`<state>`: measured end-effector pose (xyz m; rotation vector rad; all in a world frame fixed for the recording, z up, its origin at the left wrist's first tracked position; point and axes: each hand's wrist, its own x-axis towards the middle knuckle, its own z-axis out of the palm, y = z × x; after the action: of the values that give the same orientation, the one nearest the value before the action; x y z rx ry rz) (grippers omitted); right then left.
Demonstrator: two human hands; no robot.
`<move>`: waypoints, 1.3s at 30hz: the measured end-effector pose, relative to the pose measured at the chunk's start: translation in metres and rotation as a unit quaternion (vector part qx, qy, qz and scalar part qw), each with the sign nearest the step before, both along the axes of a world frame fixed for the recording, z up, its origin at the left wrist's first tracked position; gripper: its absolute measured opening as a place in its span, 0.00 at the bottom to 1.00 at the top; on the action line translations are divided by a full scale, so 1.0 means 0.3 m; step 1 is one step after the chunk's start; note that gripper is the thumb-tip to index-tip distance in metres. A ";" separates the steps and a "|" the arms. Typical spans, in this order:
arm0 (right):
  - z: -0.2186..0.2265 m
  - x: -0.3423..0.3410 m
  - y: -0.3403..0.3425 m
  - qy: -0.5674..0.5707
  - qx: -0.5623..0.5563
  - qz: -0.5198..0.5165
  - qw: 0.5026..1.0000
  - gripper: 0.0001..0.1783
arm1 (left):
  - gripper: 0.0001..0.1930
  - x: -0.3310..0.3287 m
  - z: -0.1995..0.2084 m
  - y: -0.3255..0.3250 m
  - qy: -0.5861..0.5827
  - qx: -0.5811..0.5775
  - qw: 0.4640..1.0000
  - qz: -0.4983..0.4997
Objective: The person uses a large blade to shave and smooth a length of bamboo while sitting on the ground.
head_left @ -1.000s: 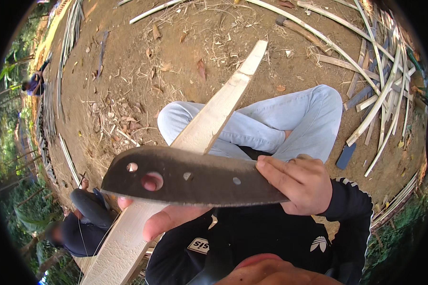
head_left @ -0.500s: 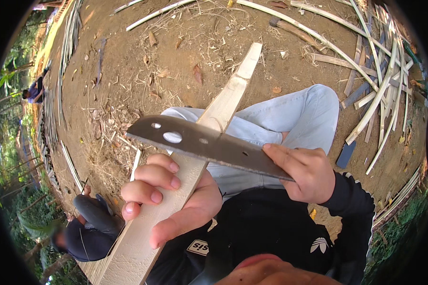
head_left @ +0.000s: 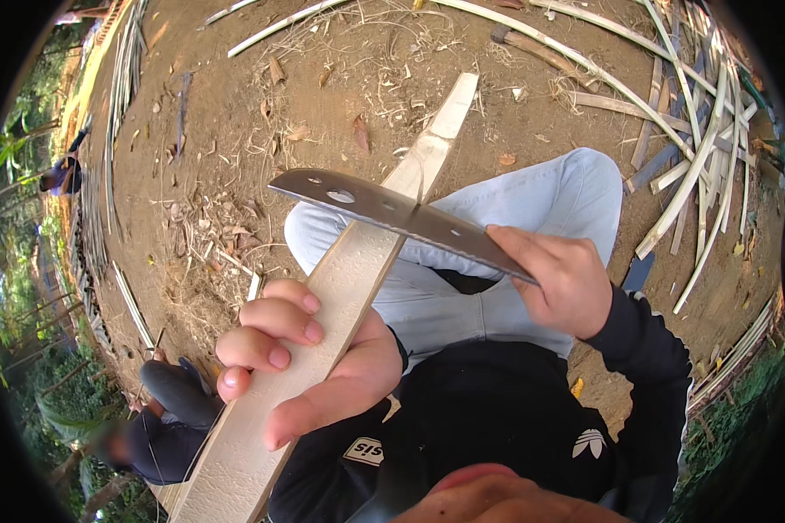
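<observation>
A pale, flat bamboo slat (head_left: 318, 336) runs slanting from the bottom of the view up past my lap, narrowing at its far end beyond a node. My left hand (head_left: 314, 366) is wrapped around its middle, fingers over one edge and thumb over the other. Across the slat, beyond the left fingers, lies a broad dark knife (head_left: 392, 209) with holes in its blade. My right hand (head_left: 567, 283) grips this knife at its right end; the handle is hidden by the fingers. The blade touches or nearly touches the slat.
Bamboo strips (head_left: 706, 174) lie heaped on the soil at the right, with a dark flat piece (head_left: 638, 272) near them. Shavings and dry leaves (head_left: 214, 253) litter the ground. Another person (head_left: 170, 436) sits at the lower left; a further person (head_left: 64, 174) is farther off.
The knife has moved away from my left hand, up along the slat, and its blade now looks narrower. My right hand has shifted slightly away from me. My left hand keeps its hold.
</observation>
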<state>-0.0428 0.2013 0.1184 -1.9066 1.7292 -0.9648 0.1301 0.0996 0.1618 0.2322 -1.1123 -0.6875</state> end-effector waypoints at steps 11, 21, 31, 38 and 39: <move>0.078 0.001 0.015 0.016 0.069 0.047 0.996 0.30 | 0.25 -0.024 -0.024 -0.029 0.054 0.013 0.998 0.006; 0.006 -0.034 -0.060 0.021 0.042 0.043 0.998 0.26 | 0.25 -0.003 -0.010 -0.067 0.035 0.104 0.985 0.133; -0.002 -0.040 -0.104 0.021 0.055 0.062 0.996 0.26 | 0.25 0.023 0.032 -0.149 0.098 0.081 0.990 0.069; -0.017 -0.074 -0.099 0.048 0.104 0.033 0.993 0.30 | 0.24 -0.015 0.035 -0.141 0.092 0.083 0.989 0.080; -0.012 -0.068 -0.081 0.034 0.100 0.067 0.992 0.28 | 0.24 -0.013 0.031 -0.137 0.089 0.085 0.989 0.080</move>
<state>-0.0630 0.1771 0.1149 -1.9166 1.6420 -0.6580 0.1263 0.0586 0.1710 0.3948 -0.8550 -0.6464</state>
